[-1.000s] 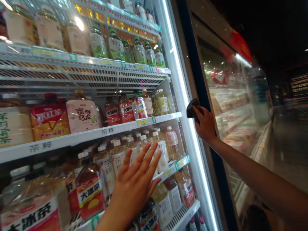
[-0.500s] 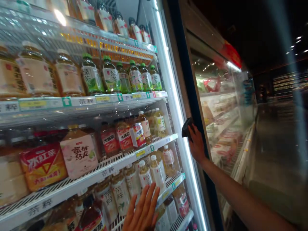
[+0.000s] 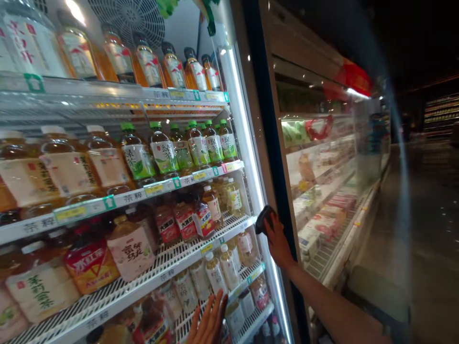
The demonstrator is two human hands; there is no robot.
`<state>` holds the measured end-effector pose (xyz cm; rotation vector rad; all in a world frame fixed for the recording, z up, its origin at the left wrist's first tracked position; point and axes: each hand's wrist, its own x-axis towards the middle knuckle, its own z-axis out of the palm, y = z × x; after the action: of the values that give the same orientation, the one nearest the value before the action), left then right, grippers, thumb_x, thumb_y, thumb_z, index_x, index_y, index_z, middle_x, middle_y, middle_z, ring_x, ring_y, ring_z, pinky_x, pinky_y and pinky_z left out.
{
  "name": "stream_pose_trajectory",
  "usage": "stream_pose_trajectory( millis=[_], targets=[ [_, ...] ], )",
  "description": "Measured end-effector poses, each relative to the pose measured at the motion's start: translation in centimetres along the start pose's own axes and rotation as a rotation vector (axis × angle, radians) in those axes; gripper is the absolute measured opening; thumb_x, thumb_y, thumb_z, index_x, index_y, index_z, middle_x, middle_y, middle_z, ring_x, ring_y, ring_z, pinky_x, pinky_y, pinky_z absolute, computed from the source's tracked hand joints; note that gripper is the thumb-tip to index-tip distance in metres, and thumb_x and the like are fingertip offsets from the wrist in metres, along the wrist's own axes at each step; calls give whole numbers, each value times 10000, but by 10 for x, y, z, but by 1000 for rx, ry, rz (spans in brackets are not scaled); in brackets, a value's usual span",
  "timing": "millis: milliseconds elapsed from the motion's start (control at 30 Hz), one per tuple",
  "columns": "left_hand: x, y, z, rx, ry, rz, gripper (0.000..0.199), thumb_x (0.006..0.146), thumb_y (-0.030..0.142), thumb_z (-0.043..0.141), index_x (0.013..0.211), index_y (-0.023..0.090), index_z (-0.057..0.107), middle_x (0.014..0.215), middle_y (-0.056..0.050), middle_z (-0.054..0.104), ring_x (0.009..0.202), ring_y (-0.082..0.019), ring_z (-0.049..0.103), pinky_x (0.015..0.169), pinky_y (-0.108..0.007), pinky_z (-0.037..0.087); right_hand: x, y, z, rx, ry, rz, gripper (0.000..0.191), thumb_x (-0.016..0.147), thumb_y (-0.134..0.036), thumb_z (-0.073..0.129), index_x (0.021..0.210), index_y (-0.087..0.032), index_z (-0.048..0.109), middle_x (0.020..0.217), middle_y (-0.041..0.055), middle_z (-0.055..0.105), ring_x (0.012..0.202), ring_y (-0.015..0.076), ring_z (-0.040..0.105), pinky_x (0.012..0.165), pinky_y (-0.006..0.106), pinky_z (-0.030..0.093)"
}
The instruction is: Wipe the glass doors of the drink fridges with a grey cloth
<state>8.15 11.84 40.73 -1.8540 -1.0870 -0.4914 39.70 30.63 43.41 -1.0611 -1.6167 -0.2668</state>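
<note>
Two bare hands reach toward a lit drinks cooler [image 3: 172,270], its shelves crowded with bottles. The right hand [image 3: 279,246] grasps a dark object [image 3: 263,217], fingers bent over its back; blur hides whether it is a cloth, a pad or something firmer. That object sits at the cooler's right side, in front of the bright vertical light strip [image 3: 247,131] and close to the end of a shelf edge, just left of the dark upright frame [image 3: 268,114]. Whether it presses on a glass surface there cannot be told. The left hand [image 3: 208,320] is cut off by the lower border, its fingers straight, pointing upward and unclasped, in front of the lower shelves; whether its palm meets anything cannot be told. Nearest above those fingers stand slim white-capped bottles [image 3: 215,273]. On the shelf above them, a pink-labelled jug [image 3: 131,252] stands beside a red and yellow jug [image 3: 91,263]. Higher again is a row of green-capped bottles [image 3: 165,150], and on the top visible shelf dark-capped bottles [image 3: 175,67] lead up to a round grille [image 3: 132,21]. To the right, beyond the frame, a second display case [image 3: 319,224] holds packaged goods, with a red panel [image 3: 358,79] above.
</note>
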Motion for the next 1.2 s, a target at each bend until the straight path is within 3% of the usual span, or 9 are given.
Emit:
stream_pose_trajectory(
  millis=[133,300,400,500,600,733,933,1100,1200],
  targets=[
    [10,1,-24,76,-90,28,724,864,278,572,1570,318,418,1581,32,491,1593,-163,138,1324,-401,70,-9,3,-5,-9,-66,-82,1082,766,146,291,1615,-480,47,1735,-43,-15,1589,249,74,1210,563,368],
    [37,-3,-74,98,-226,29,770,822,340,621,1565,305,423,1626,4,432,1600,-205,128,1308,-449,146,12,-19,-8,30,-32,98,1057,776,127,307,1633,-389,-34,1728,16,-92,1582,291,-22,1193,583,382],
    [47,-11,-97,108,-246,-16,790,807,373,641,1563,315,418,1638,-1,414,1599,-229,136,1296,-479,158,1,-28,-10,74,-121,9,1059,781,125,330,1629,-425,17,1733,3,-50,1587,282,0,1198,567,380],
    [50,-20,-115,113,-271,-16,804,804,356,642,1570,332,399,1656,7,382,1595,-233,158,1291,-470,153,-10,-17,-15,106,-190,-102,1116,735,148,324,1610,-490,55,1735,-34,-6,1590,269,46,1196,578,372],
    [51,-23,-128,111,-291,-32,818,816,301,627,1588,334,361,1667,7,359,1591,-228,178,1295,-454,111,7,-8,-21,141,-132,5,1113,735,136,342,1617,-462,17,1734,-10,-43,1585,291,30,1208,612,328],
    [53,-16,-134,99,-320,-72,834,831,315,631,1607,319,324,1685,-25,317,1585,-257,201,1289,-481,123,41,-22,-24,170,-54,146,1061,794,74,419,1635,-368,-53,1716,52,-140,1570,349,-46,1193,667,302],
    [66,-14,-126,74,-372,-86,850,832,330,654,1611,320,314,1698,-39,273,1577,-283,227,1279,-501,174,16,-7,-38,158,-272,-93,1099,740,141,350,1613,-463,67,1727,-19,-26,1577,300,53,1186,582,380],
    [81,-22,-120,68,-401,-110,861,831,299,658,1616,305,304,1695,-49,269,1577,-288,224,1291,-504,125,40,2,-45,133,-170,110,1109,739,123,358,1608,-433,-51,1704,-6,-143,1569,317,-6,1186,625,350],
    [87,-22,-116,59,-439,-150,884,823,295,661,1622,311,284,1699,-57,251,1579,-294,210,1287,-527,130,48,-18,-41,151,-180,40,1075,770,113,365,1619,-394,-58,1700,7,-177,1566,310,-70,1204,599,335]
  ],
)
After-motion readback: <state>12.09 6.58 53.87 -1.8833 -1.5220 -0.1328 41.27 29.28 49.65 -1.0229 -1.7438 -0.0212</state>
